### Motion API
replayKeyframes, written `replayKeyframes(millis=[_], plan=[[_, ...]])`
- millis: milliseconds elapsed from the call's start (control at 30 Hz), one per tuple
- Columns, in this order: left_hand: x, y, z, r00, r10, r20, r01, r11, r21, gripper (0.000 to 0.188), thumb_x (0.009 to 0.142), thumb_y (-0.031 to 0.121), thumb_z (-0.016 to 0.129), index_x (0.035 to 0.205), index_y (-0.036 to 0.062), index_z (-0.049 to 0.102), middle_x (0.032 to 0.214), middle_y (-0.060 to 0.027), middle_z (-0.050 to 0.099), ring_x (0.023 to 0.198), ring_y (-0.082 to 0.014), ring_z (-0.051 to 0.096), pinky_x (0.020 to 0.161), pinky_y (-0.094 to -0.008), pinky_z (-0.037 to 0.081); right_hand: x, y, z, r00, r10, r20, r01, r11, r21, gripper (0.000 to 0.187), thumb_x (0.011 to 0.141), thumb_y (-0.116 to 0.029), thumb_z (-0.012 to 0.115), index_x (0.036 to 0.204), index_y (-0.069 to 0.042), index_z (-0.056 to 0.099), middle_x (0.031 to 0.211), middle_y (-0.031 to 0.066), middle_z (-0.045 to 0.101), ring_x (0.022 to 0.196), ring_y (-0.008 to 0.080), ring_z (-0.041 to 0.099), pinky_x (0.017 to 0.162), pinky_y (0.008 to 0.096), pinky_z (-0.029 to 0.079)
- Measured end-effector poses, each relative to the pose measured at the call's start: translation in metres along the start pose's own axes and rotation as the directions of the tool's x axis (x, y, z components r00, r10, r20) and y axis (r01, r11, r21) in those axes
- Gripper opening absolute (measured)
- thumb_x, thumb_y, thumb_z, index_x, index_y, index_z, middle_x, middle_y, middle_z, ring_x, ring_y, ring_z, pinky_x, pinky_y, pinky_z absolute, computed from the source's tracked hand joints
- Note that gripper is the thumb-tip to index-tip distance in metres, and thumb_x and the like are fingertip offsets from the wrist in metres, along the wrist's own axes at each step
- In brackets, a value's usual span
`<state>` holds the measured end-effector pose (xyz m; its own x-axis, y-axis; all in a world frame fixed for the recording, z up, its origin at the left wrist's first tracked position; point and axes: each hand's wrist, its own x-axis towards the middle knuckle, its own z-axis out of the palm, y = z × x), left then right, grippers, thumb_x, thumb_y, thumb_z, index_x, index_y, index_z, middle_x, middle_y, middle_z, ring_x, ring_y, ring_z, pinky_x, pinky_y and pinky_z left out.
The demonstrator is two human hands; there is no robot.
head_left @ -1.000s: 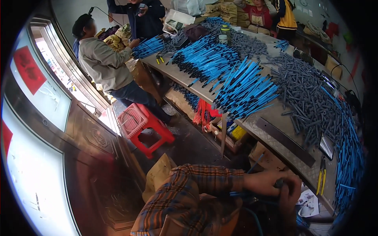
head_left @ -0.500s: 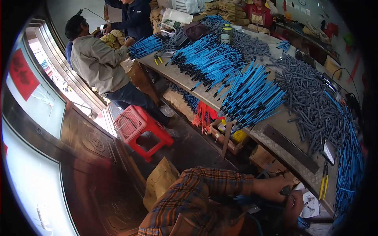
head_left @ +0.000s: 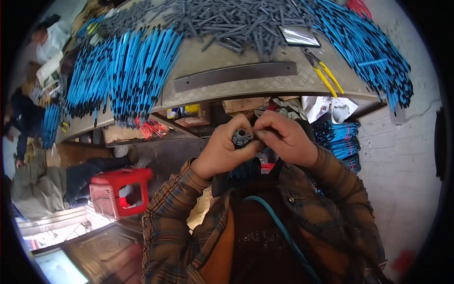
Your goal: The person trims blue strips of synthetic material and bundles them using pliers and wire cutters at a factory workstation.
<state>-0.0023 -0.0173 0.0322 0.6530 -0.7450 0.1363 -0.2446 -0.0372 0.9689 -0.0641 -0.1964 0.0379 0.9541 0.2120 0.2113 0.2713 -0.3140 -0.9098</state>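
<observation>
In front of my chest, my left hand (head_left: 221, 152) is wrapped round a dark grey cylindrical plastic part (head_left: 241, 137). Its round, ribbed end with a central hole faces up. Right beside it, my right hand (head_left: 287, 140) has thumb and forefinger pinched together, close to the left fingertips. Whatever lies in that pinch is hidden. A blue cord (head_left: 280, 221) runs down over my dark shirt, and its upper end goes out of sight below the hands.
Ahead stands a workbench (head_left: 208, 71) with a dark flat metal bar (head_left: 236, 75), yellow-handled pliers (head_left: 324, 73), a dark-framed glossy panel (head_left: 299, 36), heaped grey plastic parts (head_left: 236, 21) and piles of black-tipped blue rods (head_left: 142, 71). A red stool (head_left: 120, 189) and a person (head_left: 40, 187) are at left.
My view has swung right and down, so the bench now lies straight ahead and both forearms show. The hands stay close together, with the grey part still in the left one.
</observation>
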Motion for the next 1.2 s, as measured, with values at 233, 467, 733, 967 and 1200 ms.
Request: replayKeyframes(millis=[233, 467, 733, 967, 1200], plan=[[0.002, -0.004, 0.015, 0.997, -0.072, -0.015, 0.072, 0.997, 0.036, 0.022, 0.07, 0.002, 0.065, 0.079, 0.006, 0.045, 0.075, 0.0001, 0.048, 0.067, -0.0045, 0.045, 0.058, -0.0195, 0.038, -0.012, 0.019, -0.004, 0.961, -0.269, -0.07, 0.266, 0.963, -0.05, 0.008, 0.082, -0.005, 0.056, 0.089, -0.003, 0.053, 0.087, 0.0074, 0.051, 0.077, 0.0198, 0.051, 0.07, 0.0266, 0.042], [0.025, -0.008, 0.019, 0.997, -0.059, -0.042, 0.063, 0.994, 0.093, 0.021, 0.069, 0.006, 0.065, 0.08, 0.0044, 0.048, 0.069, -0.0047, 0.051, 0.066, -0.0082, 0.048, 0.06, -0.0241, 0.042, -0.009, 0.024, -0.006, 0.94, -0.284, -0.189, 0.261, 0.956, -0.138, 0.01, 0.079, -0.005, 0.058, 0.087, -0.004, 0.053, 0.089, 0.008, 0.051, 0.078, 0.0227, 0.051, 0.07, 0.029, 0.042], [0.022, -0.017, -0.003, 0.986, 0.011, -0.167, 0.015, 0.988, 0.154, 0.017, 0.071, 0.007, 0.064, 0.078, 0.0045, 0.049, 0.069, -0.007, 0.053, 0.065, -0.0141, 0.053, 0.063, -0.0272, 0.044, 0.009, 0.047, -0.066, 0.93, -0.336, -0.147, 0.096, 0.611, -0.786, 0.033, 0.073, -0.011, 0.061, 0.103, -0.001, 0.05, 0.103, 0.0171, 0.052, 0.092, 0.0338, 0.051, 0.082, 0.036, 0.042], [0.027, -0.013, 0.013, 0.985, 0.119, -0.128, -0.107, 0.989, 0.101, 0.02, 0.071, 0.012, 0.062, 0.081, 0.003, 0.047, 0.076, -0.0118, 0.05, 0.071, -0.0198, 0.05, 0.065, -0.0312, 0.042, -0.033, 0.099, -0.164, 0.929, -0.037, -0.367, -0.341, 0.297, -0.892, 0.024, 0.082, -0.02, 0.056, 0.088, 0.002, 0.049, 0.087, 0.0217, 0.05, 0.083, 0.0392, 0.048, 0.072, 0.046, 0.04], [0.006, -0.013, 0.009, 0.996, 0.027, -0.087, -0.026, 1.0, 0.017, 0.021, 0.072, 0.012, 0.062, 0.082, 0.003, 0.046, 0.074, -0.012, 0.048, 0.067, -0.0206, 0.046, 0.062, -0.0333, 0.039, -0.056, 0.134, -0.195, 0.961, -0.072, -0.266, -0.252, 0.163, -0.954, 0.024, 0.083, -0.019, 0.052, 0.093, 0.003, 0.051, 0.086, 0.0205, 0.052, 0.081, 0.0381, 0.049, 0.068, 0.0439, 0.041]])
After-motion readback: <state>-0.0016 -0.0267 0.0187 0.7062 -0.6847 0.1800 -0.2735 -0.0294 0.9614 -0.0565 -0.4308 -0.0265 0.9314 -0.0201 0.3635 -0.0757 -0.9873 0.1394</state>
